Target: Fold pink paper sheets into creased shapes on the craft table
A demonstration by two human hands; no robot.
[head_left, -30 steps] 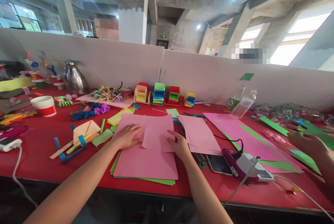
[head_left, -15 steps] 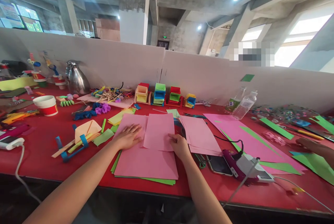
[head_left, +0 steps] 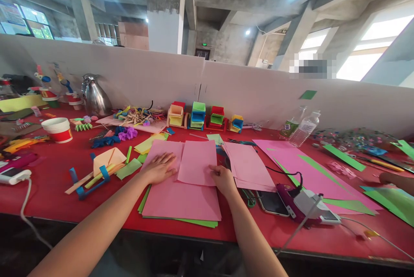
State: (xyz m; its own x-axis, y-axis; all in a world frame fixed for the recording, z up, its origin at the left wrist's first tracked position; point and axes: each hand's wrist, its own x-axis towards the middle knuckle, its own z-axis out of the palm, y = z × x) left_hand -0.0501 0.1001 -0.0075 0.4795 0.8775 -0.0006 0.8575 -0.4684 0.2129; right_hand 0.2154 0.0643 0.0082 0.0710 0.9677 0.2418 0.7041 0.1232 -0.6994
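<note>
A small pink paper sheet (head_left: 198,161) lies on a stack of larger pink paper (head_left: 183,201) with green sheets under it. My left hand (head_left: 159,168) rests flat on the pink stack, its fingers stretched out toward the small sheet's left edge. My right hand (head_left: 222,178) has its fingers curled and pinched on the small sheet's lower right corner. Both forearms reach in from the bottom of the view.
More pink sheets (head_left: 247,166) and a long pink sheet with green strips (head_left: 310,173) lie to the right. A phone (head_left: 272,203), a glue gun (head_left: 305,203) with cable, bottles (head_left: 304,129), paper boxes (head_left: 197,115), a cup (head_left: 58,129), a metal jug (head_left: 93,96). Another person's hand (head_left: 393,178) is at right.
My right hand closed onto the small sheet's lower right corner. The other person's hand at right drew back toward the frame edge. The camera shifted slightly.
</note>
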